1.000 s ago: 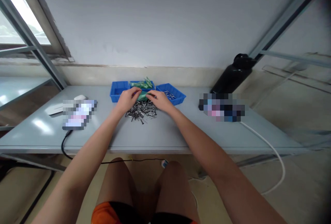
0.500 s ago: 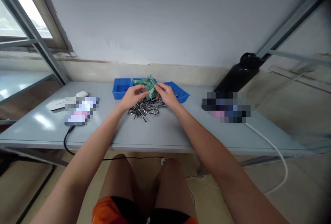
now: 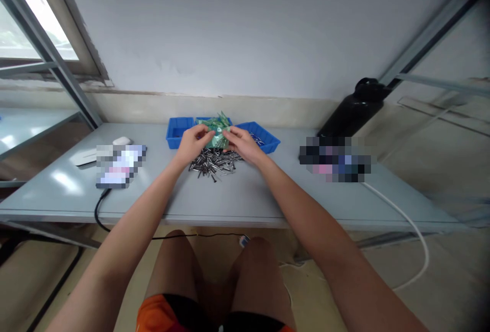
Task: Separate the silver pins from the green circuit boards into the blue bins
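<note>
Between my two hands is a small green plastic bag, pinched at its left edge by my left hand and at its right by my right hand. Under and in front of them a heap of dark metal screws lies on the table. Behind the held bag, more green bags are piled in the middle blue bin. The left blue bin stands beside it. Some shiny pieces lie in the right blue bin, which is turned at an angle.
On the grey table, a phone with a black cable and a white case lie at the left. A black bottle and a blurred-out object are at the right. A wall rises behind.
The green bag is now spread flatter between my hands, and more of its face shows. My right hand has shifted slightly left and down.
</note>
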